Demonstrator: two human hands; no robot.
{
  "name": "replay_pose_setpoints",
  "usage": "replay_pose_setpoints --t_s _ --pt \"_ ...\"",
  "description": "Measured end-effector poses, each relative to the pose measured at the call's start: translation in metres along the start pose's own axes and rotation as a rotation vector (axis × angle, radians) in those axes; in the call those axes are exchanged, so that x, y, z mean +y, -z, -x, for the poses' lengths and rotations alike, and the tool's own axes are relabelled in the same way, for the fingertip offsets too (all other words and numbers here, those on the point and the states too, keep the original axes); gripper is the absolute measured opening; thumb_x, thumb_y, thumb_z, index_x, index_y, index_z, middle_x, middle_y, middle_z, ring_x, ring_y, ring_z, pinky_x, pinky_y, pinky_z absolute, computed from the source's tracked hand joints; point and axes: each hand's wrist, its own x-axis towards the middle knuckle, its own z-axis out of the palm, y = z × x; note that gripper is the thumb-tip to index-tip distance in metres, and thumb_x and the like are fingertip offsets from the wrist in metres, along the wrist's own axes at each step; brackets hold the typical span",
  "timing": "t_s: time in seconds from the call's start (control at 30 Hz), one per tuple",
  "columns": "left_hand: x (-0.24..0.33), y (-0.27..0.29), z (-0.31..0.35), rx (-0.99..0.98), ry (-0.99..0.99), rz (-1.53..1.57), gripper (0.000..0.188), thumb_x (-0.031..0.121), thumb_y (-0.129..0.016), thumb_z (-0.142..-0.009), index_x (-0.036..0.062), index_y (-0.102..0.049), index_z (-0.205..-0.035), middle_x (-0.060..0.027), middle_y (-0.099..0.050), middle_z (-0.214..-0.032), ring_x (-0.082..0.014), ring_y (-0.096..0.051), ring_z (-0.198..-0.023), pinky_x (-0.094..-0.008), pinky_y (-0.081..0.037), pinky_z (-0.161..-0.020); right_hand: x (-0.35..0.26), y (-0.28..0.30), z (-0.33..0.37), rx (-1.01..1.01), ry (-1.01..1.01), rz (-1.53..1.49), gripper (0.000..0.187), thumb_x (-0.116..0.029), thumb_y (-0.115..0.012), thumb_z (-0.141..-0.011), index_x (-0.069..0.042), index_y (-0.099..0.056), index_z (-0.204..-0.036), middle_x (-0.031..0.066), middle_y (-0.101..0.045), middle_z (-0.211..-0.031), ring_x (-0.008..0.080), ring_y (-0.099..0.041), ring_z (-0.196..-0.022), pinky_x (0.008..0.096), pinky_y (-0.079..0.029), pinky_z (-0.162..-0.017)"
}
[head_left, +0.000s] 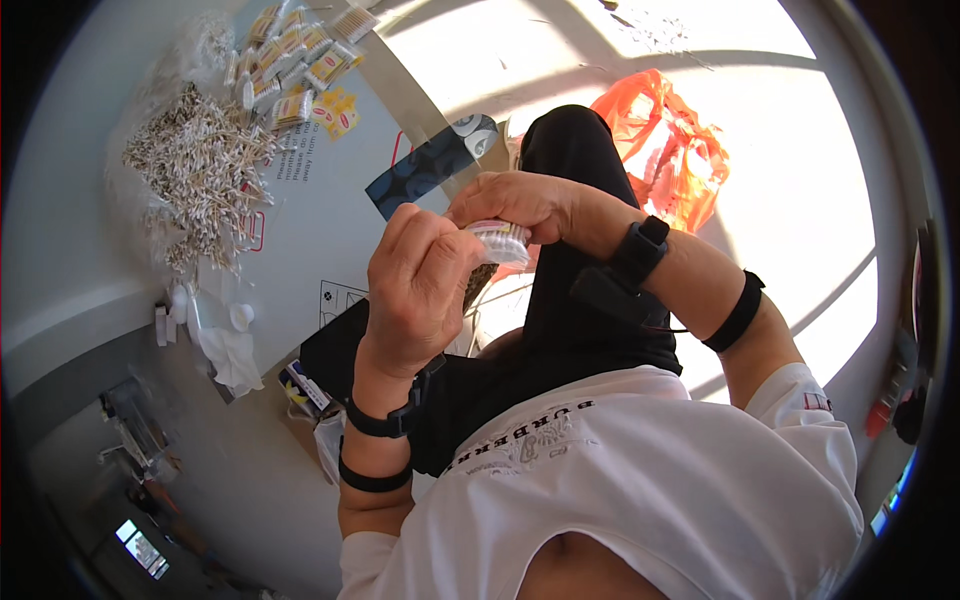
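Note:
Both hands meet over my lap around a small clear bag of cotton swabs [502, 240]. My left hand [415, 275] is closed, its thumb and forefinger pinching the bag's left end. From the other side my right hand [515, 203] curls over the bag's top, fingers bent against it. White swab tips show through the clear plastic below the right fingers. To the left, a large heap of loose cotton swabs [200, 165] lies on a grey printed board [340, 215]. Filled swab packs [290, 55] are piled behind it, beside some yellow printed cards [336, 112].
An orange plastic bag [665, 150] sits on the sunlit floor beyond my right knee. A dark blue patterned strip [420, 175] lies at the board's right edge. Crumpled white plastic [232, 355] hangs at the board's near corner. A small open box [305, 388] stands by my left arm.

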Motion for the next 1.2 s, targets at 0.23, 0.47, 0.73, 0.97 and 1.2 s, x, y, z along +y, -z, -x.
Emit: replay_pose_setpoints --t_s 0.23,0.47,0.73,0.97,1.2 --pt "-0.024 -0.005 0.023 0.069 0.221 -0.05 0.014 -0.006 -0.063 -0.078 0.0 -0.051 -0.082 -0.0121 -0.048 -0.078 -0.0315 -0.051 -0.074 -0.0403 -0.043 -0.064 -0.011 0.003 -0.002 0.19 0.004 0.323 0.035 -0.03 -0.06 -0.094 0.003 -0.069 -0.103 0.0064 -0.065 -0.102 0.012 -0.063 -0.082 0.0266 -0.053 -0.069" --pt "-0.063 -0.016 0.04 0.092 0.298 -0.173 0.016 -0.006 -0.063 -0.078 0.0009 -0.049 -0.08 -0.0128 -0.05 -0.079 -0.0329 -0.052 -0.077 -0.0424 -0.044 -0.065 0.002 -0.013 -0.01 0.403 0.917 1.188 0.032 -0.01 -0.079 -0.07 -0.009 -0.073 -0.102 0.0067 -0.059 -0.094 0.0212 -0.057 -0.084 0.0305 -0.046 -0.076" --pt "-0.083 -0.033 0.063 0.134 0.355 -0.119 0.018 -0.004 -0.069 -0.076 0.0011 -0.053 -0.082 -0.0106 -0.051 -0.078 -0.0304 -0.052 -0.076 -0.0399 -0.045 -0.064 0.015 -0.008 -0.035 0.408 0.939 1.2 0.012 -0.005 -0.076 -0.072 -0.004 -0.07 -0.083 0.0055 -0.058 -0.081 0.0223 -0.056 -0.078 0.0324 -0.046 -0.07" --pt "-0.095 -0.035 0.082 0.284 0.381 0.077 0.015 -0.007 -0.071 -0.075 0.0015 -0.062 -0.083 -0.0068 -0.053 -0.08 -0.0206 -0.054 -0.074 -0.0307 -0.047 -0.06 0.013 -0.014 -0.042 0.385 1.035 1.342 0.012 -0.003 -0.074 -0.068 -0.004 -0.066 -0.077 0.005 -0.057 -0.081 0.0227 -0.054 -0.076 0.0324 -0.046 -0.068" --pt "-0.085 -0.038 0.07 0.272 0.281 -0.225 0.017 -0.011 -0.066 -0.072 0.0006 -0.056 -0.08 -0.009 -0.05 -0.08 -0.0279 -0.053 -0.079 -0.0373 -0.046 -0.064 0.016 -0.009 -0.048 0.348 1.149 1.629 0.017 -0.006 -0.066 -0.065 -0.005 -0.057 -0.079 0.0073 -0.05 -0.084 0.0243 -0.049 -0.076 0.0335 -0.046 -0.068"
